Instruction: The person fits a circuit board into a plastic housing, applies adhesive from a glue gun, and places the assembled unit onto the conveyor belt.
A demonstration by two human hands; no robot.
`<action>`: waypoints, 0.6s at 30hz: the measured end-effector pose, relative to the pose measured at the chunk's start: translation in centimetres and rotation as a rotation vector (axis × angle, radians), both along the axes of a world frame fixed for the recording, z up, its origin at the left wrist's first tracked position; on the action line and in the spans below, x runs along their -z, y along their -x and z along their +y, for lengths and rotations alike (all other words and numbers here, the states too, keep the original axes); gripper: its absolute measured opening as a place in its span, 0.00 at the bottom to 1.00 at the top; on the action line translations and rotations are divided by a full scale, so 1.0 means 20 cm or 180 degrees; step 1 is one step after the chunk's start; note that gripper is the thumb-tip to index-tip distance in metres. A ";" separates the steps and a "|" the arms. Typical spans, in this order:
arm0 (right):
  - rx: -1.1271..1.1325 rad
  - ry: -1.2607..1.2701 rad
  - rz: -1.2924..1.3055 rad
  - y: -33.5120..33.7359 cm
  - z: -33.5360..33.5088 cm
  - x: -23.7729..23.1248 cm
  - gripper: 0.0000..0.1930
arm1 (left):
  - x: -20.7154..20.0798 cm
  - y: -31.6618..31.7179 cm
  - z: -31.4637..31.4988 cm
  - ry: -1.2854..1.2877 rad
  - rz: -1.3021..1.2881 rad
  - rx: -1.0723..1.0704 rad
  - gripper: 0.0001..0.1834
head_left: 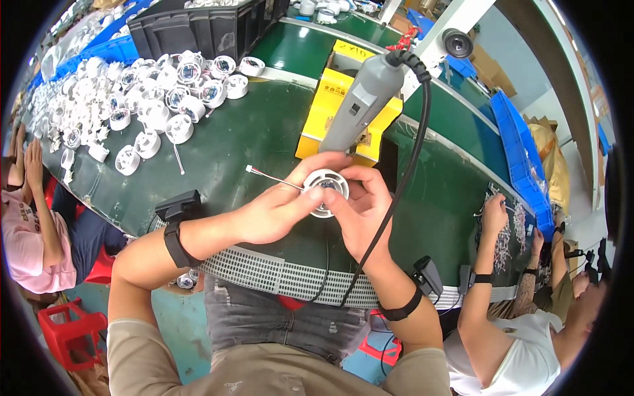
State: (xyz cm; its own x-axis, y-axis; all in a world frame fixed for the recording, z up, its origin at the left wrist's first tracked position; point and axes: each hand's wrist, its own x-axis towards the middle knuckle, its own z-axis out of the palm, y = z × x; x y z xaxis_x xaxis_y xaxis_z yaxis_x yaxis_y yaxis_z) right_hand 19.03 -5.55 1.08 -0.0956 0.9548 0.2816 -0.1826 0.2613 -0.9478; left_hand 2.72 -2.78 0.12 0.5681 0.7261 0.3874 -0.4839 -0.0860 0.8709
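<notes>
Between my two hands is a round white plastic housing (326, 177) with a small circuit board inside. A thin cable with a white connector (249, 169) sticks out of it to the left. My left hand (284, 208) grips the housing's left side, its thumb on the inside near the board. From the right, my right hand (363, 204) closes round the rim, with its thumb pressed inside too. Just beyond my fingers, a grey electric screwdriver (363, 99) leans in a yellow holder (320, 105). The spot under my thumbs is hidden.
A big heap of white housings (152, 105) covers the green table (218, 171) at the left. Behind it stands a black crate (198, 30). The screwdriver's black cable (416, 152) hangs past my right forearm. Co-workers sit on both sides, and a blue tray (522, 165) lies at the right.
</notes>
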 end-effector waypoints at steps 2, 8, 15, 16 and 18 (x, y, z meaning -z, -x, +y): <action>0.0187 0.0047 -0.0374 -0.02 0.02 0.02 0.16 | 0.00 0.02 0.00 0.0094 0.0800 -0.0173 0.30; 0.0496 -0.0259 -0.0880 -0.02 0.04 0.06 0.12 | -0.07 0.07 0.04 0.0793 0.0627 0.0044 0.27; 0.1429 -0.1235 -0.1133 0.00 0.16 -0.05 0.40 | -0.01 0.05 0.10 0.0879 0.0954 0.0130 0.20; 0.1206 -0.1229 -0.1173 0.01 0.18 -0.09 0.38 | 0.00 0.05 0.11 0.0994 0.1171 0.0175 0.19; 0.0660 -0.0494 -0.1712 0.05 0.21 -0.16 0.36 | 0.01 0.06 0.11 0.1058 0.1252 0.0168 0.19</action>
